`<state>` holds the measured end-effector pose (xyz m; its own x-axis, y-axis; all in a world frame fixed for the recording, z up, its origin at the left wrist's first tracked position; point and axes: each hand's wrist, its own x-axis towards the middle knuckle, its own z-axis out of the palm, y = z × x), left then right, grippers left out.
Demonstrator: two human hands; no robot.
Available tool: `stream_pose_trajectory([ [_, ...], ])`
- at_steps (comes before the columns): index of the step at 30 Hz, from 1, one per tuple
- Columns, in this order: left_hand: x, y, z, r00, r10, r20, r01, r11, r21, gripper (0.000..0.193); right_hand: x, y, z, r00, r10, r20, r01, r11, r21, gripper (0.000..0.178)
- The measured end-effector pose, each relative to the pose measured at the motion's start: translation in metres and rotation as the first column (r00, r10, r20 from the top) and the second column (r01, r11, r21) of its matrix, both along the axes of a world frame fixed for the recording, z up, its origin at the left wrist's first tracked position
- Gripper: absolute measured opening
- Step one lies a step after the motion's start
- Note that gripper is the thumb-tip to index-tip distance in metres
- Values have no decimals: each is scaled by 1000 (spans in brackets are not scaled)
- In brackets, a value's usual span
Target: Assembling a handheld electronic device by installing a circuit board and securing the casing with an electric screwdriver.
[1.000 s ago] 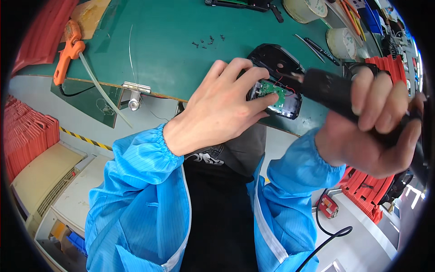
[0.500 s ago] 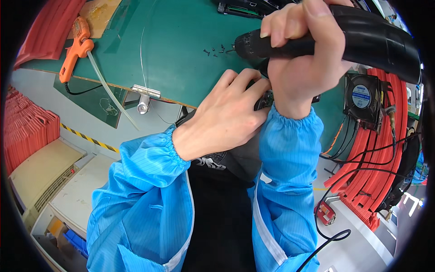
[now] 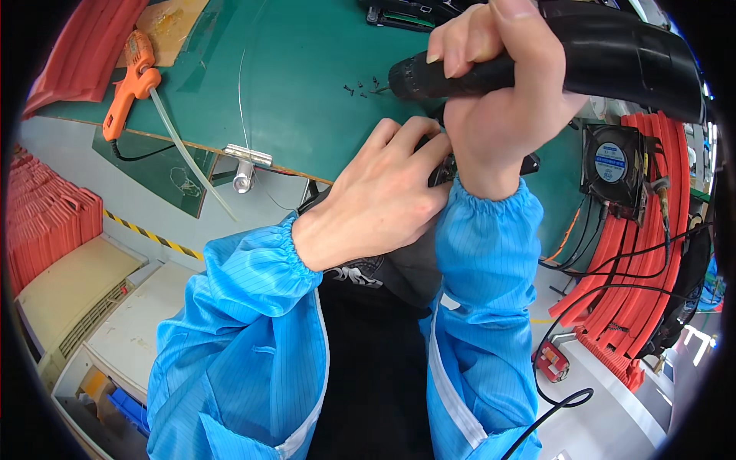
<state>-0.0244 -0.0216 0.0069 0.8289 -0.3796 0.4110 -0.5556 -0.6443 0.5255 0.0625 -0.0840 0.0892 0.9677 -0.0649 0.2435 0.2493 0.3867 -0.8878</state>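
My right hand [image 3: 510, 100] is wrapped around a black electric screwdriver [image 3: 629, 61] held nearly level, its bit pointing left. The bit's tip is at a small group of dark screws [image 3: 362, 87] lying on the green work surface; whether a screw sits on it I cannot tell. Closer to me, my left hand [image 3: 376, 192] curls its fingers over a black device [image 3: 530, 164] at the table's near edge. Most of that device is hidden under my two hands.
An orange glue gun [image 3: 132, 84] with a clear glue stick lies at the left. A metal binder clip [image 3: 247, 162] grips the table edge. A black fan [image 3: 613, 162] stands at the right, beside red foam strips [image 3: 640, 253] and loose cables. Black device parts [image 3: 410, 15] lie at the back.
My right hand has moved slightly left with the electric screwdriver, bringing its bit closer to the screws. My left hand has stayed in place.
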Motion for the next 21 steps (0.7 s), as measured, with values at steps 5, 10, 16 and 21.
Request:
stream_pose_trajectory([
  [5, -1, -1, -2, 1000, 9, 8, -9, 1000, -4, 22, -3, -16, 4, 999, -45, 20, 42, 992, 116, 37],
  [10, 0, -4, -6, 999, 23, 43, -18, 994, -106, 31, -8, -74, 6, 804, 248, 540, -247, 966, -77, 33],
  [16, 0, -5, -5, 1000, 21, -14, -23, 993, -114, 36, -35, -129, 26, 786, 492, 375, -501, 862, -80, 32],
  [21, 1, -5, -4, 999, 34, -18, -36, 996, -86, 39, -46, -139, 20, 831, 456, 320, -421, 890, -175, 33],
])
